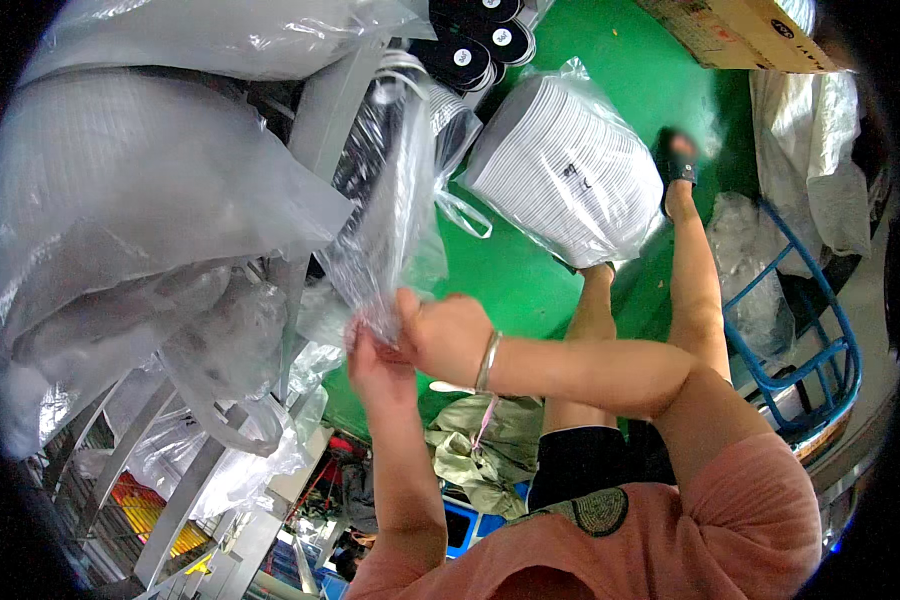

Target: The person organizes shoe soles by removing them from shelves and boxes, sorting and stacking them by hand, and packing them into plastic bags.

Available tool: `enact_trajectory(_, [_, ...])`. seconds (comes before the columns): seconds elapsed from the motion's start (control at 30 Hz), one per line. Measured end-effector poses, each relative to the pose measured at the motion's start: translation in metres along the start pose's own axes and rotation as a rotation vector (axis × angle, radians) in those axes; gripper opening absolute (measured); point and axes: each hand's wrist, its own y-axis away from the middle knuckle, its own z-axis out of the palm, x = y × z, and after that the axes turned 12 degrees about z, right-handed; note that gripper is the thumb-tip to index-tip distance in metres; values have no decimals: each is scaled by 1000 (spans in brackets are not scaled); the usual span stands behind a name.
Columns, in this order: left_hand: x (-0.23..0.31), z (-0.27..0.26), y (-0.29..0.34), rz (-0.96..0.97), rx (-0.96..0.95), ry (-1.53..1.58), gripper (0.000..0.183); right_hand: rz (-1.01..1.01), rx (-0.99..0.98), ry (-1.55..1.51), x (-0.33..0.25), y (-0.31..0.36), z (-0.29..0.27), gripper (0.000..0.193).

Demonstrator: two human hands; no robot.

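Your two hands meet on the gathered end of a clear plastic bag (398, 215), which stretches up from them beside a grey metal rack (335, 100). Your left hand (382, 372) is closed on the bunched plastic; your right hand (448, 338), just beside it, grips the same bunch with curled fingers. Beyond them, on the green floor (515, 285), lies a clear-bagged stack of white flat pieces (575, 165), near your feet. To your left, large translucent bags (150, 170) bulge from the rack. Black sole-shaped pieces (455, 62) with round white labels sit farther ahead, and a blue tubular frame (852, 360) stands to your right.
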Motion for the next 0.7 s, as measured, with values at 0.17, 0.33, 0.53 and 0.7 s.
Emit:
enact_trajectory(0.17, [16, 39, 66, -70, 67, -45, 35, -142, -168, 315, 8, 60, 25, 42])
enact_trajectory(0.33, [29, 33, 114, -129, -355, -833, 28, -432, -219, 141, 34, 104, 55, 23])
enact_trajectory(0.53, [85, 36, 139, -101, -68, -427, 18, -662, -372, -138, -15, 128, 5, 13])
enact_trajectory(0.7, [127, 44, 177, 165, -18, -550, 19, -645, -1052, -257, -57, 126, -41, 22])
